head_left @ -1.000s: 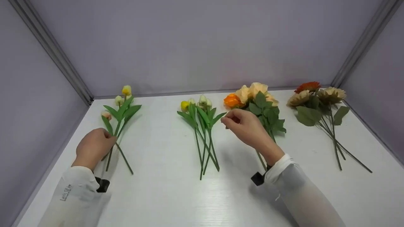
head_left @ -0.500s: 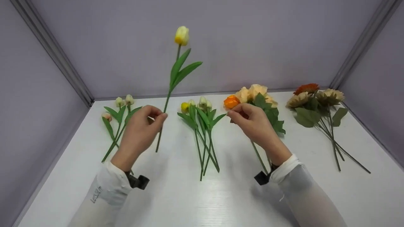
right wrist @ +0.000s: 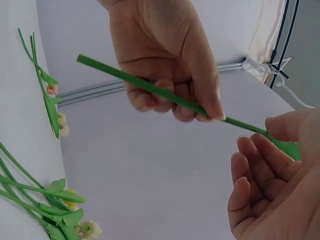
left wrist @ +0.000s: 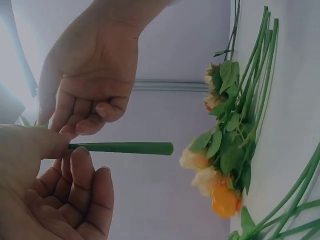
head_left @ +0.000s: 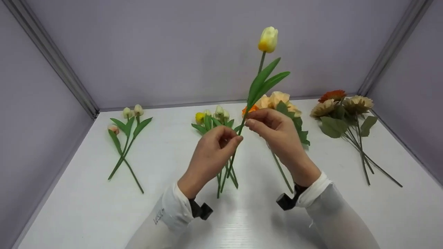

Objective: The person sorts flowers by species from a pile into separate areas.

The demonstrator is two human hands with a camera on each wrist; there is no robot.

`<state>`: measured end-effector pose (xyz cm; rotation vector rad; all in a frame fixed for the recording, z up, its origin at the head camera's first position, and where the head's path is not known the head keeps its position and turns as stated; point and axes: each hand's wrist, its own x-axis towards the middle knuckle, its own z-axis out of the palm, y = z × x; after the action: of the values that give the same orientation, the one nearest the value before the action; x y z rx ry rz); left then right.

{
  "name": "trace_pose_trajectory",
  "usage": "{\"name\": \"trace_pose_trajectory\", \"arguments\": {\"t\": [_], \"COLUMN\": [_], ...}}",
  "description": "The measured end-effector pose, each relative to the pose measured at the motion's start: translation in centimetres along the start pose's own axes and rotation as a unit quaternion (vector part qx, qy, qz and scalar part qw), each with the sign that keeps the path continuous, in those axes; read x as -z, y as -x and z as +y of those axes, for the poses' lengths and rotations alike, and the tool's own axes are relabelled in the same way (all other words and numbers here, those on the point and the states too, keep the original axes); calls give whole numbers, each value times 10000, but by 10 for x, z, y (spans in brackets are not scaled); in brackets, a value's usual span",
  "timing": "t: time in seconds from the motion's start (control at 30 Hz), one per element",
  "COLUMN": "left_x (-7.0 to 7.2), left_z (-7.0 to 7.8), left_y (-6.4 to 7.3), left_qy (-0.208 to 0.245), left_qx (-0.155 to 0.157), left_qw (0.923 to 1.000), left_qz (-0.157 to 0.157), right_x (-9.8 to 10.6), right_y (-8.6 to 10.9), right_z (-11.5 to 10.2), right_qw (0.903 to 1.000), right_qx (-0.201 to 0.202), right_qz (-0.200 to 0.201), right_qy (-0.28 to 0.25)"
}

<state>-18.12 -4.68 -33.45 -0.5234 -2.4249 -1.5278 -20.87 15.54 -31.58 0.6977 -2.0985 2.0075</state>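
In the head view a pale yellow tulip [head_left: 259, 84] with two green leaves stands tilted, raised above the table. My left hand [head_left: 211, 152] pinches its stem low down between thumb and fingertips. Higher on the same stem, just under the leaves, my right hand [head_left: 282, 135] has its thumb and forefinger at either side, pinching it. The bare lower end of the stem [left wrist: 125, 148] sticks out past my left fingers in the left wrist view. In the right wrist view the stem [right wrist: 145, 86] runs from one hand to the other.
Several tulips [head_left: 199, 118] lie behind my left hand, partly hidden. Three more tulips [head_left: 127, 138] lie at the left. Peach and orange roses [head_left: 278, 98] lie behind my right hand, with brownish and red flowers [head_left: 358, 103] farther right. Grey walls surround the white table [head_left: 69, 207].
My left hand has picked the yellow tulip up from the left group and carried it right to my right hand. The right hand, nearly still, now pinches the stem too.
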Motion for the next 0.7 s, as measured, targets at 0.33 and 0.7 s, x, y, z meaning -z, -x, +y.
{"name": "trace_pose_trajectory", "arguments": {"t": [0.33, 0.7], "left_x": [-14, 23], "left_z": [-4, -13], "left_y": [1, 6], "left_qy": [162, -962], "left_qx": [70, -214], "left_qw": [9998, 9948], "left_qz": [-115, -273], "right_x": [-7, -1], "right_y": [0, -5], "right_z": [3, 10], "right_qw": [9994, 9995], "right_qx": [-51, -42], "right_qz": [274, 291], "right_qy": [-226, 80]}}
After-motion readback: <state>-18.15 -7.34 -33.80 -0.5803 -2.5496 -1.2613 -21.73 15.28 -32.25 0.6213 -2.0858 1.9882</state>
